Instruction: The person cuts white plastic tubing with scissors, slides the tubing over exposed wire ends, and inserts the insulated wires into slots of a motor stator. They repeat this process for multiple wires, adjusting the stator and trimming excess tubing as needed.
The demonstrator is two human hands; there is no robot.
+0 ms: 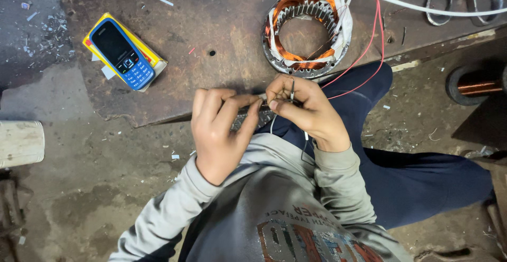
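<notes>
While both hands, left hand (219,130) and right hand (303,109), pinch thin wire (292,89), the stator (308,29) sits near the plate edge (158,118).

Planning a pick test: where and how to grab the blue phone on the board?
Grip the blue phone across its long side edges, coming from above. It lies flat, face up and diagonal on a yellow box, so those edges are exposed; the keypad end overhangs slightly. Both hands are away from it.

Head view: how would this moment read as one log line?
left hand: pinching wire | right hand: gripping thin metal tool | stator: on bench | phone: left
</notes>
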